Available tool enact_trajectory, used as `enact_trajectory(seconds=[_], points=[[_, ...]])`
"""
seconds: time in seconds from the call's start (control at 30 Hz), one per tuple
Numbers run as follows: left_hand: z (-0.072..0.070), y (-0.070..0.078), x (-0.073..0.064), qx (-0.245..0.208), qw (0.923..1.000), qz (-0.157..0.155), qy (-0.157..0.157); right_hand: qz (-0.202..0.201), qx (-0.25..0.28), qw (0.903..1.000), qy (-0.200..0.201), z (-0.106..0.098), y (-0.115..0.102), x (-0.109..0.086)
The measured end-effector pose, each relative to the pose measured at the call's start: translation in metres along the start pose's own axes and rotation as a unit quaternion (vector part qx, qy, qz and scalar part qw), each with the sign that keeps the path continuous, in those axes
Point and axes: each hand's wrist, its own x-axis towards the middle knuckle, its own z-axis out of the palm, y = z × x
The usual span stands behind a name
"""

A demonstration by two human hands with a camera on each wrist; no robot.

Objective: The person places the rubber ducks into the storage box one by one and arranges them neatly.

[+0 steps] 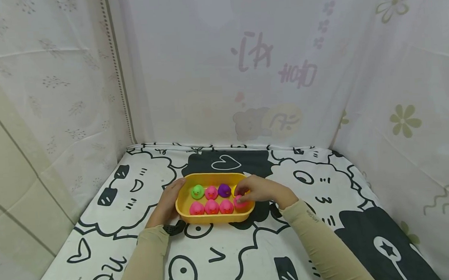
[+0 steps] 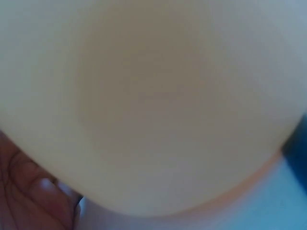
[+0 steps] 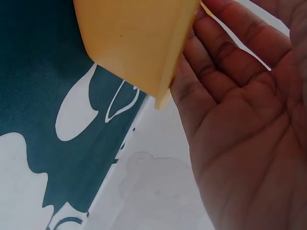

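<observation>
A yellow tray [image 1: 216, 219] holds two rows of small toy ducks in the head view. Its back row has a green duck [image 1: 197, 192], a pink duck [image 1: 211, 193], a purple duck [image 1: 224, 190] and a yellow one [image 1: 234, 191] mostly hidden by fingers. Several pink ducks [image 1: 211, 207] form the front row. My right hand [image 1: 257, 188] reaches over the tray's right end, thumb and fingers pinching the rightmost pink duck [image 1: 240, 205]. My left hand [image 1: 169, 201] grips the tray's left end. In the left wrist view, a blurred pale surface hides most of it.
The tray stands on a black-and-white cartoon cloth [image 1: 215, 265]. Pale printed curtains [image 1: 206, 74] hang behind and on both sides. A dark band [image 1: 174, 228] circles the left wrist.
</observation>
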Motion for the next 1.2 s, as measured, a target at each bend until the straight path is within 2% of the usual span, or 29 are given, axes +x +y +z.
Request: enact_trajectory(seconds=[0.13, 0.37, 0.67, 0.8, 1.03, 1.2], points=[[-0.001, 0.0, 0.001, 0.008, 1.0, 0.002, 0.0, 0.01, -0.026, 0.9996, -0.009, 0.004, -0.003, 0.001], [0.0, 0.001, 0.0, 0.001, 1.0, -0.006, 0.002, 0.006, -0.032, 0.9994, -0.015, 0.008, -0.008, 0.0], [0.001, 0.001, -0.003, -0.008, 1.0, 0.004, -0.002, 0.011, -0.065, 0.9976, -0.017, 0.014, -0.004, 0.0], [0.001, 0.002, -0.004, -0.015, 0.9999, 0.0, -0.005, 0.008, -0.065, 0.9977, -0.015, 0.013, -0.004, 0.0], [-0.002, -0.002, 0.0, -0.002, 1.0, 0.002, -0.002, -0.013, -0.072, 0.9972, -0.014, 0.012, -0.005, -0.002], [-0.001, -0.002, 0.0, -0.002, 1.0, -0.001, 0.001, -0.018, -0.05, 0.9985, -0.009, 0.011, -0.003, -0.004]])
